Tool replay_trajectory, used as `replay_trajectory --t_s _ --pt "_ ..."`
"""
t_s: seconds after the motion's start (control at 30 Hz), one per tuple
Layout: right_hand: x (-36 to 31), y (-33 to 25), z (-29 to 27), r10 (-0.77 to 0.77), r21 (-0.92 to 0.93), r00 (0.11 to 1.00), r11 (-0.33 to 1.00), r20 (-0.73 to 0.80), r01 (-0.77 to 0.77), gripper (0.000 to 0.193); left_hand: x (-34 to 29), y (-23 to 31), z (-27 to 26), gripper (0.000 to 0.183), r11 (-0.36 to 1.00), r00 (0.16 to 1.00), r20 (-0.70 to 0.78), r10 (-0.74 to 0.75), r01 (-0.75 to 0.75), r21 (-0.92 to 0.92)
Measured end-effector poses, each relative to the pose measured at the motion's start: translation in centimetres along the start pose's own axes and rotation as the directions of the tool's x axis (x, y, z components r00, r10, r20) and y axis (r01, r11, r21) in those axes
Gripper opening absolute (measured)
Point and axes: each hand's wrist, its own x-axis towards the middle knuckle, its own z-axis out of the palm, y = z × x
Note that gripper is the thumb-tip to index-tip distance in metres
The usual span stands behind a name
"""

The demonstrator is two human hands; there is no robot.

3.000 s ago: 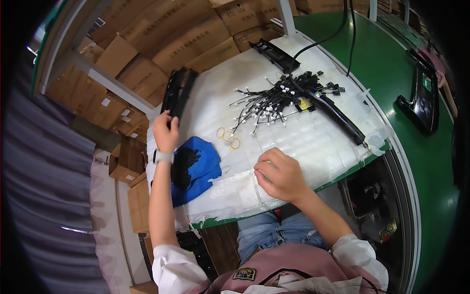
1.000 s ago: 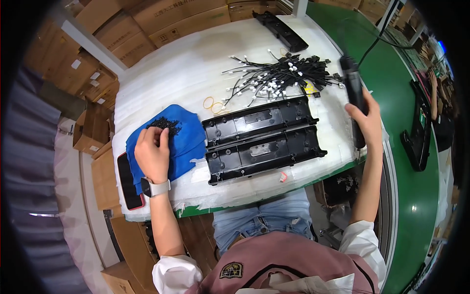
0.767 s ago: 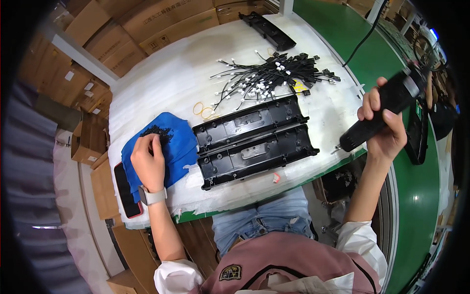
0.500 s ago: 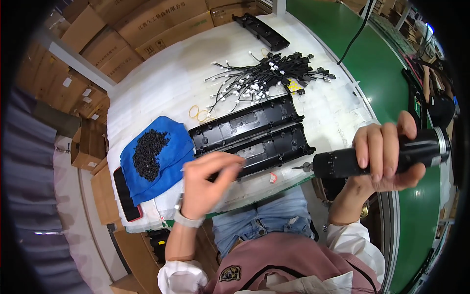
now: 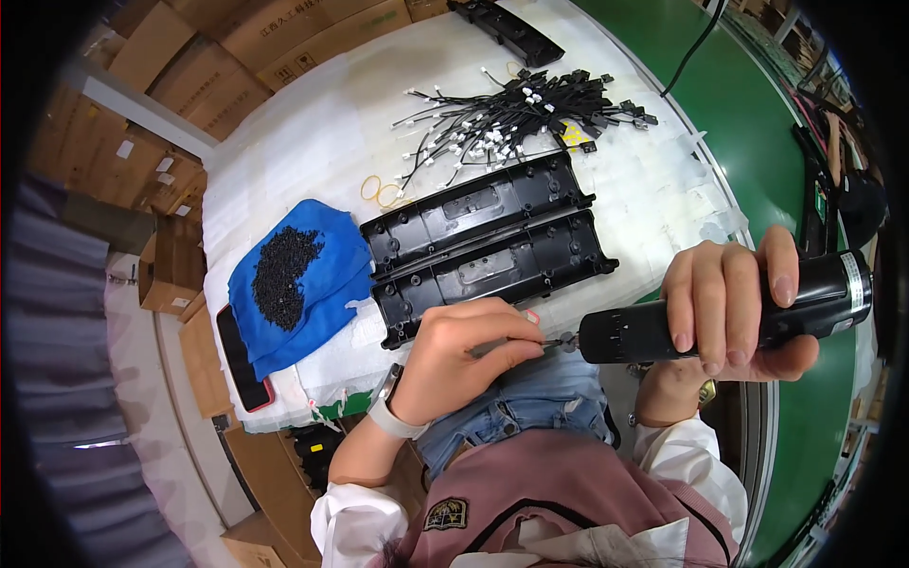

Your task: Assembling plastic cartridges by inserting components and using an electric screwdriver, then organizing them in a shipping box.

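My right hand (image 5: 724,308) is wrapped around a black cylindrical electric screwdriver (image 5: 625,331), held level with its tip toward the left. My left hand (image 5: 483,355) is closed in a pinch right at the screwdriver's bit (image 5: 567,342); whatever the fingertips hold is too small or hidden to name. Behind the left hand, two long black plastic housings (image 5: 473,202) lie side by side on the table, hollow side up. To their left, a pile of small black screws (image 5: 284,279) rests on a folded blue cloth (image 5: 331,251).
Black cables with white connectors (image 5: 511,118) lie heaped at the back. Another black housing (image 5: 511,33) sits beyond them. A phone (image 5: 241,364) is partly under the cloth. Yellow rubber bands (image 5: 371,187) lie near the housings. Cardboard boxes (image 5: 284,43) stand behind the white-covered table (image 5: 284,133); green surface (image 5: 701,95) at right.
My left hand has moved right, from over the near housing to the screwdriver's bit. The screwdriver has shifted slightly left in my right hand. The table scene sits a little higher in view.
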Motion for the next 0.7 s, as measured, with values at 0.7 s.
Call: replay_trajectory --t_s 0.7 --pt "-3.3 -2.5 -0.6 -0.091 -0.038 0.965 0.996 -0.246 0.084 0.048 1.3 0.3 3.0 0.020 0.894 0.932 -0.001 -0.361 0.346 -0.284"
